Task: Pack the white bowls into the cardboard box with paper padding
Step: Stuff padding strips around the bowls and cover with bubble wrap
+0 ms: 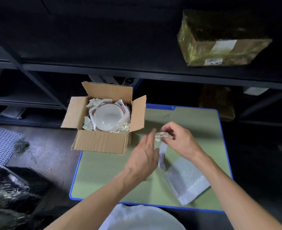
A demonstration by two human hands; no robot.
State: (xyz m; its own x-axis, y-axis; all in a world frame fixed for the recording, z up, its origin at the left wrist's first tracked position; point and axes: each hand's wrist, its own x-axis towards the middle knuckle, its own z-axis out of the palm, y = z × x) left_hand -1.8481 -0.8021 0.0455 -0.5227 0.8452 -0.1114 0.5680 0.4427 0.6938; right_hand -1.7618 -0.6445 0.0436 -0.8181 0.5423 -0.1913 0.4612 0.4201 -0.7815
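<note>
I see the cardboard box (102, 125) sitting at the far left corner of the green mat (195, 127), partly overhanging its blue edge, all four flaps open and its opening facing straight up. A white bowl (108, 117) lies inside, mouth up, with crumpled paper padding (93, 102) packed around its rim. The right hand (181, 140) pinches a small wad of crumpled paper (161, 136) between thumb and fingertips, just right of the box. The left hand (143, 156) is beside it, palm turned inward, fingers straight and close together, not touching the wad as far as I can tell. A bubble-wrap pouch (186, 179) lies near on the mat, long axis running diagonally. A taped parcel (220, 40) sits on the dark shelf (137, 70) behind.
</note>
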